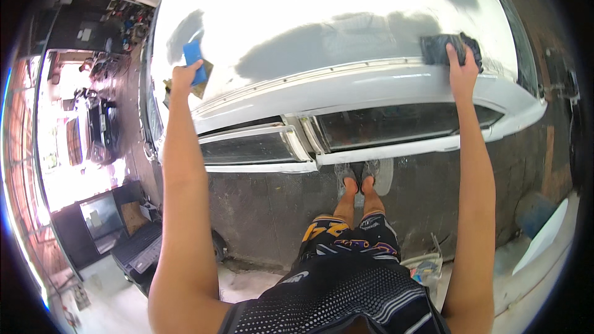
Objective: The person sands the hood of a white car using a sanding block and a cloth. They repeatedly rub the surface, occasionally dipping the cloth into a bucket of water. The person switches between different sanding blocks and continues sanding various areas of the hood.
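Observation:
Both of my arms reach forward over a car roof (346, 15), white with several dull grey patches. At the roof's left side, my left hand (184, 78) is closed on a flat blue block (192, 53). A brownish sheet (202, 88), perhaps sandpaper, shows beside and under the block. Toward the right end, my right hand (464, 69) grips a dark cloth (435, 49) that lies against the roof, bunched up at its right side. Below the roof edge, the car's side windows (383, 125) face me.
My feet (359, 176) stand on dark paving close to the car's side. Behind me on the right lies a bag of mixed items (427, 269). A white panel (541, 238) leans at the far right. Another vehicle (93, 130) is parked beyond, on the left.

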The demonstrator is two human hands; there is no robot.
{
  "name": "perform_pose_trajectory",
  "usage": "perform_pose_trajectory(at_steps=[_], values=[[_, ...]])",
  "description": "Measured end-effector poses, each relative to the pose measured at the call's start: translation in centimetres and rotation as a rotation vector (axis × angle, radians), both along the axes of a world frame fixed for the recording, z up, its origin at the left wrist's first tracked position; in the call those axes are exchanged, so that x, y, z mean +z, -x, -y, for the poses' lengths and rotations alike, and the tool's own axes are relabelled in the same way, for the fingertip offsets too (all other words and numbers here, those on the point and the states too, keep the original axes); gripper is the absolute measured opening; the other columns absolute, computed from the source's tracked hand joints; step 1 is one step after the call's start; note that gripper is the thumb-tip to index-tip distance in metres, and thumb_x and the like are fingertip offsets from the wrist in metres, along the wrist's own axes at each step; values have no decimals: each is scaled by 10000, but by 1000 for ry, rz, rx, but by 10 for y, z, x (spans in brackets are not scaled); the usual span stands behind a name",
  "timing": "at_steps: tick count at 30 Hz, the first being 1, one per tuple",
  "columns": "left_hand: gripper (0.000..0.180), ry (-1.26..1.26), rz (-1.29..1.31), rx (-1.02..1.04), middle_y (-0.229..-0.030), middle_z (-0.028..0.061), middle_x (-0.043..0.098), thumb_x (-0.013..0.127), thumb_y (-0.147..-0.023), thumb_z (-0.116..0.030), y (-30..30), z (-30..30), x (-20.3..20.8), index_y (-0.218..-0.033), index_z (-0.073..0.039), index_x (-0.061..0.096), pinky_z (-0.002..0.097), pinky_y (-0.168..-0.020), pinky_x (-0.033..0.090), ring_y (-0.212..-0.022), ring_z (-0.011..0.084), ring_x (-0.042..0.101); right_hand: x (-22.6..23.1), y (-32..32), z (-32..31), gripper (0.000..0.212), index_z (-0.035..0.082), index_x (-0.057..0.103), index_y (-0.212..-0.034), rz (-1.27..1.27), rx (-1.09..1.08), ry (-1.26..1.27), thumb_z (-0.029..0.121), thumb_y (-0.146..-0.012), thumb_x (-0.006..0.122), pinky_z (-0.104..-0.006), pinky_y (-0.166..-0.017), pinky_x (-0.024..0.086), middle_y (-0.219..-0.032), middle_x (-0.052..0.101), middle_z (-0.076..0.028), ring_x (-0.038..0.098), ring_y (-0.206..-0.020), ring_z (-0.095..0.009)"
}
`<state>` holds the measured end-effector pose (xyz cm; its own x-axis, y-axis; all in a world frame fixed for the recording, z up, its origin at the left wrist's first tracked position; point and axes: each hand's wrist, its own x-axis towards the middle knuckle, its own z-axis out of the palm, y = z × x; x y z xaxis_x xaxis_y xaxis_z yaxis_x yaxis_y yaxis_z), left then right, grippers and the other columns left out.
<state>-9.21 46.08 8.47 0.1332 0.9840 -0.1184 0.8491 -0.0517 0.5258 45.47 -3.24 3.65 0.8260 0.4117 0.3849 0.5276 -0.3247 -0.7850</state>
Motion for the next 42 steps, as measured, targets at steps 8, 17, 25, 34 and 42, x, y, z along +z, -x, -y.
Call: perform_pose_trajectory(at_steps=[8, 17, 25, 34, 42], values=[[434, -409, -388, -153, -1159, 242, 669, 691, -945, -283, -105, 107, 16, -1224, 27, 573, 549, -938, 535, -1081, 455, 671, -19, -43, 12, 420, -9, 709, -1188, 244, -222, 2, 355, -981, 747, -420, -990, 511, -1168, 724, -182, 682, -1094, -351], [252, -663, -100, -662, -1109, 149, 639, 626, -875, -110, -308, 293, -22, -1120, -53, 631, 450, -868, 570, -1061, 323, 648, -22, -29, -2, 335, 18, 716, -1180, 374, -243, 1, 294, -989, 722, -445, -1015, 496, -1207, 722, -153, 653, -1144, -354], [354, -451, -33, -854, -1245, 142, 621, 578, -957, -160, -408, 377, 3, -1286, -34, 616, 445, -865, 566, -1128, 311, 638, -32, -42, 5, 347, 1, 712, -1181, 336, -310, 30, 291, -991, 722, -467, -993, 493, -1168, 710, -199, 647, -1111, -381], [355, -385, -401, -125, -1186, 208, 633, 623, -972, -211, -201, 219, 22, -1266, -12, 607, 536, -868, 552, -1082, 406, 662, -30, -36, 1, 302, -24, 674, -1154, 443, -264, 22, 235, -1000, 699, -477, -973, 494, -1158, 718, -195, 647, -1115, -391], [323, -601, -268, -739, -1228, 157, 612, 622, -935, -158, -441, 354, -1, -1218, -3, 646, 435, -777, 626, -1109, 303, 645, -18, -26, -2, 322, -56, 598, -1286, 433, -396, 3, 154, -1044, 575, -540, -1067, 392, -1323, 641, -243, 543, -1271, -422]])
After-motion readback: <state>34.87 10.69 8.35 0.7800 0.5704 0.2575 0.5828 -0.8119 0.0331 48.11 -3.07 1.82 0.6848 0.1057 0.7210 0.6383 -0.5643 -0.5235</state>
